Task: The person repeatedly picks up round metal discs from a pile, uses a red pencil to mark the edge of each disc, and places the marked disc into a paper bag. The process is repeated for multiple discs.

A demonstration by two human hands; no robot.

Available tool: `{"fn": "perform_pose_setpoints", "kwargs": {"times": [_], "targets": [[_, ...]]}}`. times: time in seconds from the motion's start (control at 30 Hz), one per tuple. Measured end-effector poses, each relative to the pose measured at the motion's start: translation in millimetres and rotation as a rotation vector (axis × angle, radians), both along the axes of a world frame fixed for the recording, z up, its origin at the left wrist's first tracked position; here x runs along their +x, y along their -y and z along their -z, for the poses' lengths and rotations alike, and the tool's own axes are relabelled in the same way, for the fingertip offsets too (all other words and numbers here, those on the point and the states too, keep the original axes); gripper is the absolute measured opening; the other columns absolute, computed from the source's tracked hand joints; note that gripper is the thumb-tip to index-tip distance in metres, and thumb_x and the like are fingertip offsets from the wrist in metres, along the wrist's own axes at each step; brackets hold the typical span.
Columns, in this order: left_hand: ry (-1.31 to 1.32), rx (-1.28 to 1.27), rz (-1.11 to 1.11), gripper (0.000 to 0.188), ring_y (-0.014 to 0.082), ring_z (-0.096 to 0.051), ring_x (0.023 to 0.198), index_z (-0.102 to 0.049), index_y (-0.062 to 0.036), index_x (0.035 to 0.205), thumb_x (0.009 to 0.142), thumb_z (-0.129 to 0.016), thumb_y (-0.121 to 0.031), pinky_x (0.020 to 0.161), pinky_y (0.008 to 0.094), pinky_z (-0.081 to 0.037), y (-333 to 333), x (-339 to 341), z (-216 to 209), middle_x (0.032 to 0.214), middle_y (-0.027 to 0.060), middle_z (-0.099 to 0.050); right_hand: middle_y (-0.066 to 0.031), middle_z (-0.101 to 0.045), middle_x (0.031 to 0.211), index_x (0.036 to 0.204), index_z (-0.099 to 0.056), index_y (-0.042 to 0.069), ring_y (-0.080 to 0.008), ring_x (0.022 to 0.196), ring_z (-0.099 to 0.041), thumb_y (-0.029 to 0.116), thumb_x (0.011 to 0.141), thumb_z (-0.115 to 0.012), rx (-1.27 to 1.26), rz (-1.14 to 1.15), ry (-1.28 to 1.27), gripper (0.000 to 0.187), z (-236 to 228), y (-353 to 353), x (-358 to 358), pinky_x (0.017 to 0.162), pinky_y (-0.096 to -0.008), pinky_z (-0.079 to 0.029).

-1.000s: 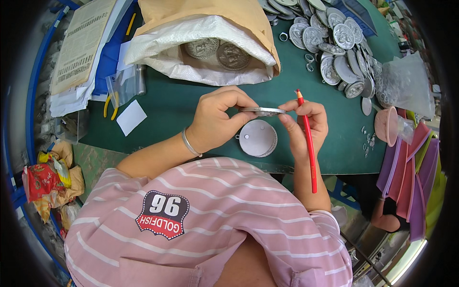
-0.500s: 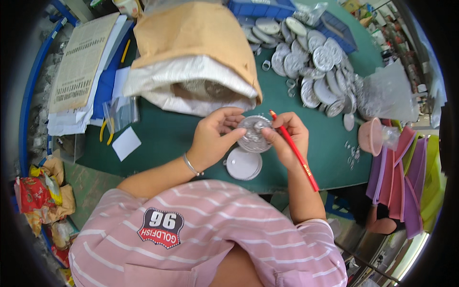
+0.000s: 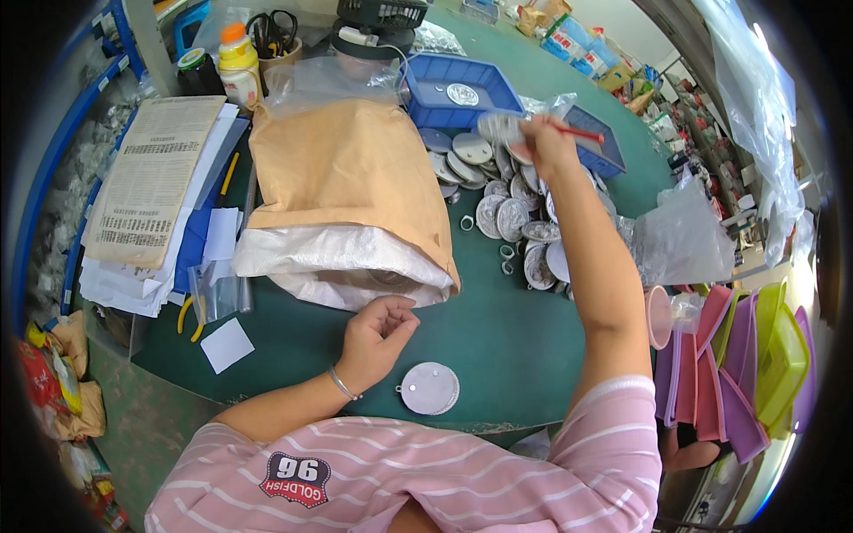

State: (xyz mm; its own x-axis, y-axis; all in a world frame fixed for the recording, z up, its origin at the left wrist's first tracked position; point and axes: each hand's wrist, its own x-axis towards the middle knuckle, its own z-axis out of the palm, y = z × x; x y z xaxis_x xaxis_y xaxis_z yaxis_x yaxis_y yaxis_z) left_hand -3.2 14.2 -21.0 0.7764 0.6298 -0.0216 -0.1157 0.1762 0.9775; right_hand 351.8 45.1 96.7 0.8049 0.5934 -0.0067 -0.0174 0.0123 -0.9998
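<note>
My right hand (image 3: pixel 549 147) is stretched far forward, gripping a silver round medal (image 3: pixel 500 129) that is smeared by motion. A red pencil (image 3: pixel 582 133) is tucked in the same hand. The medal is over the pile's far side, near the blue tray (image 3: pixel 418 115). Near the mouth of a brown paper sack with a white lining (image 3: pixel 346 169), my left hand (image 3: pixel 378 338) hangs with fingers loosely curled, thumb apart, and nothing in it. Close to my body a flat round medal (image 3: pixel 430 388) with a side loop lies on the green table. Several silver medals (image 3: pixel 514 218) are heaped at the right.
Papers (image 3: pixel 151 178) are stacked at the left, beside yellow-handled pliers (image 3: pixel 185 315) and a white card (image 3: pixel 227 346). A second blue tray (image 3: pixel 591 147), a clear plastic bag (image 3: pixel 680 235) and a pink cup (image 3: pixel 657 317) stand right. A fan (image 3: pixel 382 13) and bottles (image 3: pixel 238 67) are at the back.
My right hand has carried the medal from in front of me forward to the blue tray, keeping the pencil. My left hand has let go of the medal and stays near the sack. The view has shifted.
</note>
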Motion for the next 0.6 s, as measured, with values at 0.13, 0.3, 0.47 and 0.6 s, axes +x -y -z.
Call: {"fn": "perform_pose_setpoints", "kwargs": {"times": [0.13,0.3,0.47,0.6], "targets": [[-0.02,-0.011,0.011,0.023,0.0094,-0.057,0.08,-0.053,0.003,0.106,0.083,-0.058,0.002,0.073,0.0213,-0.047,-2,-1,1,0.088,0.006,-0.061,-0.018,-0.057,0.094,0.094,-0.044,-0.002,-0.0286,0.082,-0.064,-0.001,0.084,-0.052,0.262,0.0,-0.088,0.014,-7,-37,27,0.064,-0.0336,-0.058],[-0.017,-0.036,0.016,0.022,0.0096,-0.056,0.08,-0.053,0.0029,0.105,0.083,-0.058,0.002,0.073,0.0217,-0.046,-2,-4,-6,0.088,0.006,-0.061,-0.0208,-0.062,0.096,0.093,-0.044,0.0,-0.0262,0.082,-0.065,0.009,0.087,-0.053,0.066,-0.015,0.164,0.014,-18,-10,35,0.064,-0.0319,-0.055],[-0.029,-0.073,0.042,0.021,0.0093,-0.056,0.081,-0.053,0.0028,0.105,0.084,-0.058,0.002,0.073,0.0216,-0.046,-1,-2,-8,0.088,0.0062,-0.061,-0.0113,-0.065,0.084,0.088,-0.046,0.004,-0.0171,0.074,-0.064,0.009,0.081,-0.063,-0.175,-0.025,0.342,0.019,2,29,45,0.062,-0.0277,-0.05],[-0.026,-0.055,0.067,0.021,0.0092,-0.056,0.081,-0.054,0.0027,0.104,0.084,-0.057,0.002,0.074,0.0215,-0.046,-1,-1,-7,0.089,0.0061,-0.061,-0.0084,-0.062,0.078,0.091,-0.049,0.004,-0.0193,0.071,-0.059,0.009,0.073,-0.072,-0.256,-0.237,0.805,0.029,46,42,78,0.065,-0.028,-0.046]]}}
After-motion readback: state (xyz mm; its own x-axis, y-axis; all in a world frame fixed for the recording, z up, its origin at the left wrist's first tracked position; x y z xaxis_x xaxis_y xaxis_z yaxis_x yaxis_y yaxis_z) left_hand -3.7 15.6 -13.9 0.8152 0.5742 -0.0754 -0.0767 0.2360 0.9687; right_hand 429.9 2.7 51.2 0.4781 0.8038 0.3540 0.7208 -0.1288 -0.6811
